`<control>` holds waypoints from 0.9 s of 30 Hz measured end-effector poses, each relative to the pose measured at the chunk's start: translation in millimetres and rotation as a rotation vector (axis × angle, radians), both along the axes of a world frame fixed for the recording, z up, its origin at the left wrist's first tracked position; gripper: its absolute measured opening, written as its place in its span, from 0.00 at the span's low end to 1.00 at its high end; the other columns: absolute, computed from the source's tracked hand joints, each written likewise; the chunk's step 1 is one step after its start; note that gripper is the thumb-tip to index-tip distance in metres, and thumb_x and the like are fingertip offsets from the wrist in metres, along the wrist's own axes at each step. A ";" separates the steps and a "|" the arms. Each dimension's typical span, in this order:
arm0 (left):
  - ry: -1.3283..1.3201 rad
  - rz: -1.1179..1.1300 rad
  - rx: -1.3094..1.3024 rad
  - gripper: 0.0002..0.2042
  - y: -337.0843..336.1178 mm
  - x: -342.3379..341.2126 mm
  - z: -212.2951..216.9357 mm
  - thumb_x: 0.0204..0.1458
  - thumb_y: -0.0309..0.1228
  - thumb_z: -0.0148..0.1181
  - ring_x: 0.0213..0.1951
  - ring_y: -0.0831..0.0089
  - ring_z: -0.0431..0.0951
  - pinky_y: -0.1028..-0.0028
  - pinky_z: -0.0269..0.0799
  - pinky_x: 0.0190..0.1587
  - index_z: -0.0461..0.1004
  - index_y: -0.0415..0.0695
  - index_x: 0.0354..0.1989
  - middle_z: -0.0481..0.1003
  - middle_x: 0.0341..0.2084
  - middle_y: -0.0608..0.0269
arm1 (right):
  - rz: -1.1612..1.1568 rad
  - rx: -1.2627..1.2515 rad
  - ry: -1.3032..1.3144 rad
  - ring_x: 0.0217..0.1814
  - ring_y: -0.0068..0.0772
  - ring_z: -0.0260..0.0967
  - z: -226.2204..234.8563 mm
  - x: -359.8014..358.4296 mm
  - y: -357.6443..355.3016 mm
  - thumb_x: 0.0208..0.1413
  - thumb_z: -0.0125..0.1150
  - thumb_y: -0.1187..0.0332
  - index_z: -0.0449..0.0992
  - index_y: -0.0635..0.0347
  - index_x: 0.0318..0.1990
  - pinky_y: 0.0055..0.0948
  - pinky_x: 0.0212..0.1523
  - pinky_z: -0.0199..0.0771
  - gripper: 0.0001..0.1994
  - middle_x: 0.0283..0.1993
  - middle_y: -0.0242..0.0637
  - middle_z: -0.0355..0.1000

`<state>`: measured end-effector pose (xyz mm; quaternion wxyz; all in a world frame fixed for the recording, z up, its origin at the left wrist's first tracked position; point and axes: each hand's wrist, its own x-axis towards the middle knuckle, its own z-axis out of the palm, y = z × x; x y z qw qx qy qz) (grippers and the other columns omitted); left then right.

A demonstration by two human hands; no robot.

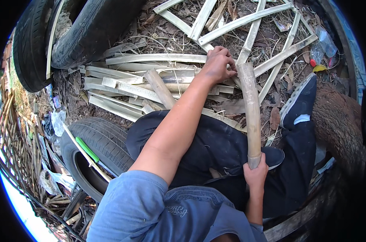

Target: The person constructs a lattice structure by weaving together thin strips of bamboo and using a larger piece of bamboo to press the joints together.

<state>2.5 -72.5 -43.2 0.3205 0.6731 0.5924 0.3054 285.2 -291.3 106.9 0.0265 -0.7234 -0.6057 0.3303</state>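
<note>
Pale bamboo piece (251, 109), lower end within the right fingers (264, 162).

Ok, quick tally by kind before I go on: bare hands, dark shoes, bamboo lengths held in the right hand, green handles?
Bare hands: 2 (left hand, right hand)
Dark shoes: 2
Bamboo length held in the right hand: 1
Green handle: 1
Total: 6
</note>
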 end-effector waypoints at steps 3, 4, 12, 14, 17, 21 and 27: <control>0.035 -0.010 -0.016 0.12 2.3 7.0 2.4 0.32 0.31 0.76 0.56 0.60 0.68 0.59 0.60 0.59 0.82 0.46 0.28 0.75 0.40 0.64 | -0.022 0.016 0.050 0.39 0.70 0.72 -5.3 8.6 -1.5 0.40 0.60 0.72 0.69 0.65 0.45 0.54 0.38 0.71 0.20 0.33 0.62 0.74; 0.028 -0.005 -0.014 0.12 4.4 5.8 0.8 0.32 0.31 0.76 0.56 0.60 0.68 0.59 0.60 0.59 0.82 0.46 0.28 0.75 0.40 0.64 | -0.020 0.003 0.044 0.39 0.70 0.72 -4.5 7.8 -1.1 0.40 0.60 0.72 0.69 0.65 0.45 0.54 0.38 0.71 0.20 0.33 0.62 0.74; 0.051 0.009 0.028 0.10 4.9 5.6 -3.7 0.33 0.34 0.77 0.55 0.60 0.68 0.61 0.59 0.59 0.84 0.50 0.27 0.75 0.40 0.64 | -0.009 0.009 -0.008 0.39 0.70 0.72 -2.1 0.3 3.8 0.40 0.60 0.72 0.68 0.64 0.46 0.54 0.39 0.72 0.21 0.33 0.62 0.74; 0.049 0.007 0.033 0.10 6.0 5.9 -4.1 0.33 0.34 0.76 0.55 0.60 0.68 0.61 0.59 0.59 0.84 0.50 0.27 0.75 0.41 0.64 | -0.006 0.041 0.005 0.39 0.70 0.72 -1.3 0.2 6.2 0.40 0.60 0.71 0.68 0.65 0.46 0.55 0.39 0.72 0.21 0.33 0.62 0.74; 0.062 0.019 0.036 0.10 8.9 5.8 -8.5 0.33 0.35 0.77 0.56 0.61 0.67 0.62 0.59 0.59 0.85 0.52 0.26 0.75 0.41 0.64 | -0.015 -0.137 -0.041 0.39 0.71 0.72 3.6 -0.1 7.6 0.40 0.60 0.72 0.68 0.65 0.47 0.54 0.39 0.72 0.22 0.33 0.62 0.74; 0.028 -0.021 -0.029 0.10 3.8 5.0 0.9 0.32 0.34 0.77 0.56 0.62 0.67 0.62 0.59 0.59 0.85 0.52 0.26 0.75 0.41 0.64 | -0.039 -0.014 0.006 0.39 0.70 0.72 2.6 -0.2 6.8 0.40 0.60 0.71 0.68 0.64 0.45 0.55 0.39 0.72 0.20 0.33 0.61 0.75; 0.033 -0.004 0.000 0.10 4.2 5.1 -4.2 0.33 0.31 0.76 0.55 0.61 0.67 0.61 0.59 0.59 0.84 0.50 0.27 0.75 0.40 0.65 | -0.056 -0.022 -0.005 0.39 0.70 0.72 5.6 -4.5 7.9 0.41 0.61 0.71 0.68 0.63 0.44 0.56 0.40 0.72 0.19 0.33 0.62 0.75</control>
